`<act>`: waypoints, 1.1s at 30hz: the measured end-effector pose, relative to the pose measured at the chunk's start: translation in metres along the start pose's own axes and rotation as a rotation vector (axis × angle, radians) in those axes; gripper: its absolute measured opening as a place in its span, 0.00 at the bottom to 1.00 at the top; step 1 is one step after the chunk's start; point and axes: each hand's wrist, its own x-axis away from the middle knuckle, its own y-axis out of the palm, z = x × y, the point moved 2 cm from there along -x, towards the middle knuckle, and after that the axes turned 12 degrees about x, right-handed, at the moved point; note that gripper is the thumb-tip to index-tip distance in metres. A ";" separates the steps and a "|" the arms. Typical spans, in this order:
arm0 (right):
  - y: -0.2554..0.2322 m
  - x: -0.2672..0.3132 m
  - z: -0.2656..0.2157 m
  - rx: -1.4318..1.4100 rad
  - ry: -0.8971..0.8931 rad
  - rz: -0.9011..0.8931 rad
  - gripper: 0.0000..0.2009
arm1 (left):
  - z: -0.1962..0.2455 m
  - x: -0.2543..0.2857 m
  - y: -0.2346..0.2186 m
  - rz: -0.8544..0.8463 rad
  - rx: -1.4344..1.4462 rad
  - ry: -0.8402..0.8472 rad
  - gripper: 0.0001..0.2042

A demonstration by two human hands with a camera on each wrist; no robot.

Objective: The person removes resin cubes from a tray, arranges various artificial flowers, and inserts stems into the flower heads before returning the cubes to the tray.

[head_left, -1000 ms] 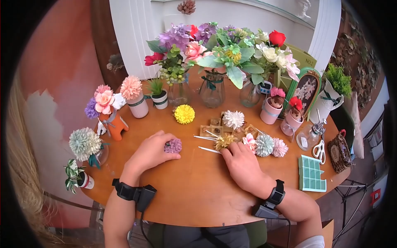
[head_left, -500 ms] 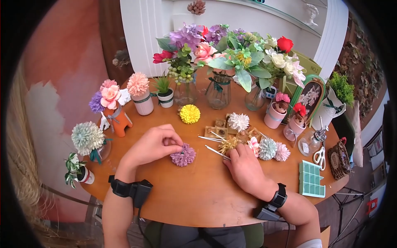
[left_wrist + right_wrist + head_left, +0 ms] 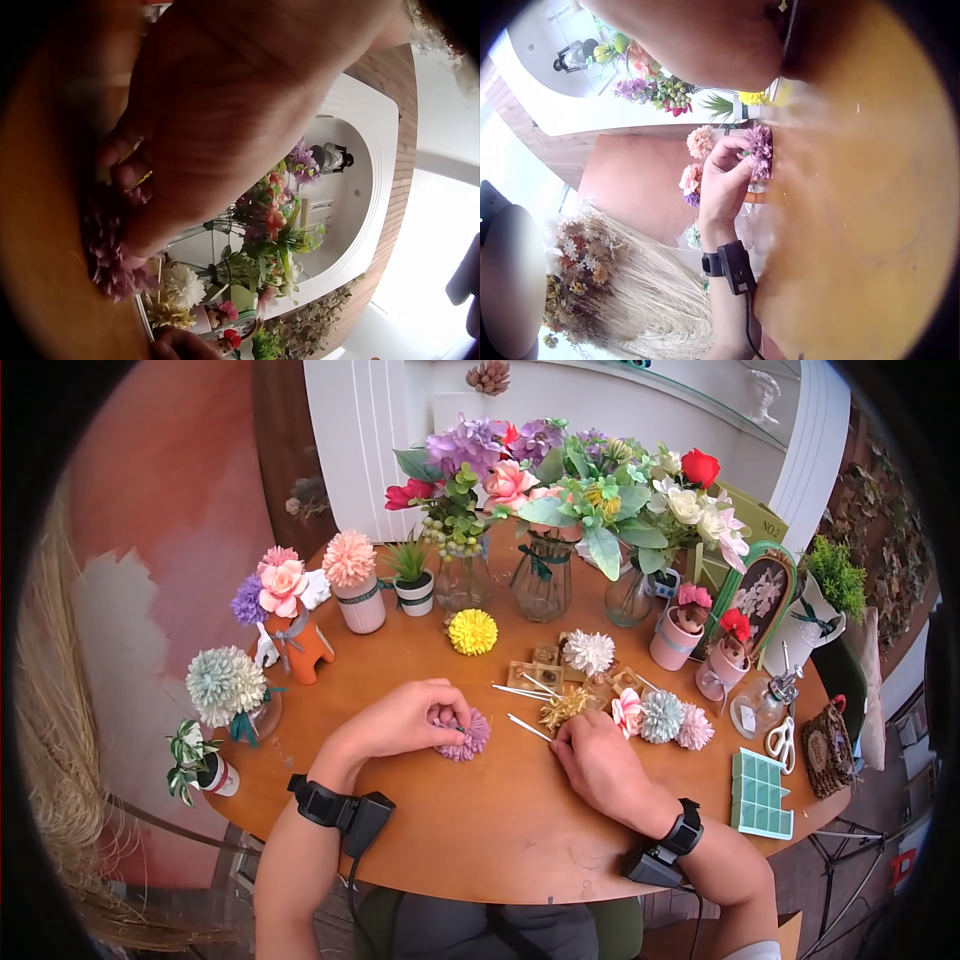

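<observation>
In the head view a purple pom-pom flower head [image 3: 477, 738] sits low at the middle of the table. My left hand [image 3: 410, 722] pinches it around a small green stub at its centre; the right wrist view also shows this grip on the purple flower [image 3: 761, 161]. To the right, my right hand [image 3: 610, 765] pinches the near end of a thin white stick [image 3: 528, 727], which points toward the back left. Close to those fingers lies a gold flower head [image 3: 565, 706]. More white sticks [image 3: 520, 691] lie behind it, by several small wooden blocks [image 3: 527, 674].
White, pale blue [image 3: 661, 717] and pink flower heads lie right of the gold one. A yellow flower head [image 3: 472, 631] is farther back. Vases [image 3: 543, 585] line the rear. A green compartment tray [image 3: 763, 795], scissors [image 3: 781, 746] and a glass spray bottle [image 3: 757, 710] stand right.
My left hand has shifted from beside the purple flower to its centre, and the flower's green stub has come into view. My right hand has drawn slightly nearer with the white stick.
</observation>
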 end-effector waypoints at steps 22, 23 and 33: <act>-0.001 0.002 -0.017 -0.474 0.070 0.148 0.09 | 0.014 -0.011 0.046 -0.023 0.113 0.067 0.08; 0.004 0.003 -0.016 -0.645 0.098 0.091 0.08 | 0.012 -0.011 0.050 -0.023 0.132 0.095 0.09; 0.004 -0.001 -0.017 -0.823 -0.023 0.104 0.06 | 0.015 -0.012 0.051 -0.021 0.165 0.076 0.11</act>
